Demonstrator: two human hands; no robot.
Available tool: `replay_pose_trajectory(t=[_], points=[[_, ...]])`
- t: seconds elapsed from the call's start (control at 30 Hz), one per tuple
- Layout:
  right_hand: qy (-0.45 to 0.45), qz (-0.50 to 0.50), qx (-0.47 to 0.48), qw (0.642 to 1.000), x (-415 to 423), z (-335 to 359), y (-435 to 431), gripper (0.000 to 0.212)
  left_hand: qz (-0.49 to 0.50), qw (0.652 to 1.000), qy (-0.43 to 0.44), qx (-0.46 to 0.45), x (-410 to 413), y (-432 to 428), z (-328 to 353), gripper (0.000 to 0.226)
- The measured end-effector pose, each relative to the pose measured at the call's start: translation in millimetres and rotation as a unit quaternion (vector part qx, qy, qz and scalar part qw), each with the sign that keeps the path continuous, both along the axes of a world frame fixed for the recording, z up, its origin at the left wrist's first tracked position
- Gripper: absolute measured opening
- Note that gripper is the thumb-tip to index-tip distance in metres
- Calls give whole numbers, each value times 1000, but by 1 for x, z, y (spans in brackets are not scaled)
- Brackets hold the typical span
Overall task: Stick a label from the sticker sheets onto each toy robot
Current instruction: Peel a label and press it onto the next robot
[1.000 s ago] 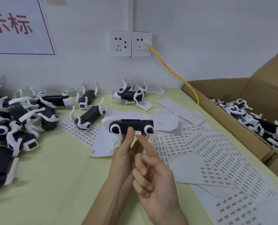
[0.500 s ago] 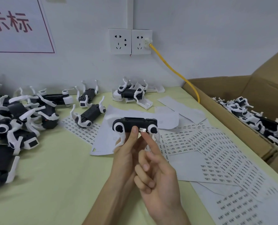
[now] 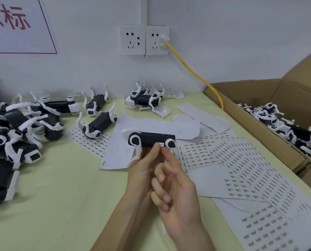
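Pale yellow-green table (image 3: 60, 205) is taking up most of the frame, and a brown cardboard box (image 3: 241, 91) is sitting open along the right edge with a bunch of toy robots (image 3: 285, 127) lying inside it. White sticker sheets (image 3: 245, 160) printed with rows of tiny dark labels are spreading across the centre right and lower right, overlapping each other. Over on the left a messy pile of robots (image 3: 15, 127) is lying on the table, black bodies with white legs sticking out every which way.

Centre frame, the left hand (image 3: 143, 165) is gripping one toy robot (image 3: 151, 139) from below and holding it up level above the sheets, thumb (image 3: 152, 154) pressing against the lower edge of its body. This robot is looking like a black oblong block with a white round joint with a dark centre at each end, and white legs hanging down from those joints.

The right hand (image 3: 176, 192) isn't gripping anything: its index finger (image 3: 169, 158) is stretching out straight with the tip touching the label, while the other fingers are curling in loosely. The label (image 3: 161, 144) itself is a tiny pale rectangle sitting on the bottom edge of the black body, just beside the right-end joint, between the left thumb tip and that index fingertip.
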State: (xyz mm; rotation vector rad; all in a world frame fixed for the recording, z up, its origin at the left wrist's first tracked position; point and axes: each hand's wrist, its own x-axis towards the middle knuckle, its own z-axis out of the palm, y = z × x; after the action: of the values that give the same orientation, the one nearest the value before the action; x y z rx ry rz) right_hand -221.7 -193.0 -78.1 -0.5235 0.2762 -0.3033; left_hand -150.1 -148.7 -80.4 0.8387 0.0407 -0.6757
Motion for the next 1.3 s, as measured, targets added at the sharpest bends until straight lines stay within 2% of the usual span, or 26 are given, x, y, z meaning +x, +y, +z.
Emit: replay_pose_trajectory(t=[0.2, 0.37, 0.53, 0.8, 1.0, 1.17, 1.3], points=[[13, 0, 9, 1000, 2, -2, -2, 50, -17, 1000, 23, -7, 0, -1, -7, 50], [21, -8, 25, 999, 3, -3, -4, 49, 8, 1000, 20, -6, -2, -2, -12, 52], [18, -8, 27, 999, 3, -3, -4, 47, 20, 1000, 6, 9, -3, -2, -12, 42], [30, -19, -23, 999, 4, -2, -3, 43, 3, 1000, 13, 0, -5, -2, -8, 44], [45, -27, -67, 996, 4, 2, -5, 37, 40, 999, 2, 0, -8, -6, -8, 31], [69, -27, -89, 993, 3, 5, -7, 31, 88, 995, -11, 36, -11, -11, -10, 51], [82, -31, -105, 991, 2, 6, -5, 32, 116, 989, -38, 79, -12, -14, -11, 52]])
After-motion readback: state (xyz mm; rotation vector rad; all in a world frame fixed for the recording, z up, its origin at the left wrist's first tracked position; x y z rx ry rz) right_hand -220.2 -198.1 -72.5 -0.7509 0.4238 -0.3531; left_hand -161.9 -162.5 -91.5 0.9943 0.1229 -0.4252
